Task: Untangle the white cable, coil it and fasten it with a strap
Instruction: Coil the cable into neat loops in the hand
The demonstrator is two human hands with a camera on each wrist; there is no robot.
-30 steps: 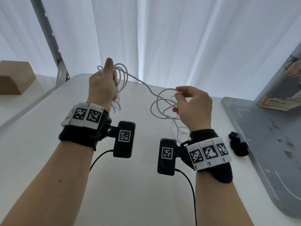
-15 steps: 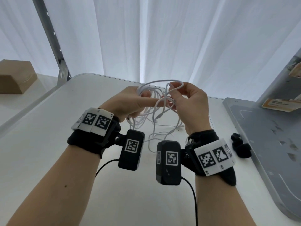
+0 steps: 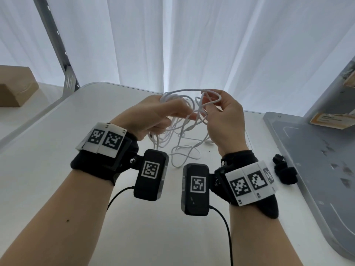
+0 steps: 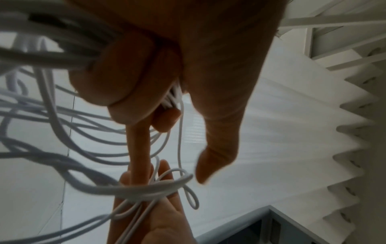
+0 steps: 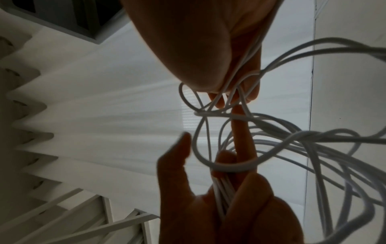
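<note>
The white cable [image 3: 184, 150] is a tangle of loops held up between both hands, with its lower loops hanging onto the white table [image 3: 57, 150]. My left hand [image 3: 184, 112] grips a bundle of loops in curled fingers, and its index finger [image 4: 140, 148] points straight at the right hand. My right hand [image 3: 209, 106] pinches a few thin loops at its fingertips, close to the left index finger. A thicker twisted strand [image 5: 231, 166] wraps across the left fingers. The black strap [image 3: 285, 170] lies on the table to the right of my right wrist.
A grey metal plate [image 3: 317, 160] lies along the table's right side, just past the strap. A cardboard box [image 3: 15, 87] sits on a side surface at far left, beside a slanted metal post [image 3: 59, 45]. White curtains hang behind the table.
A second ago the hands were apart, the left one raised with its bundle. They have come together, and the right hand now holds its loops against the left fingers.
</note>
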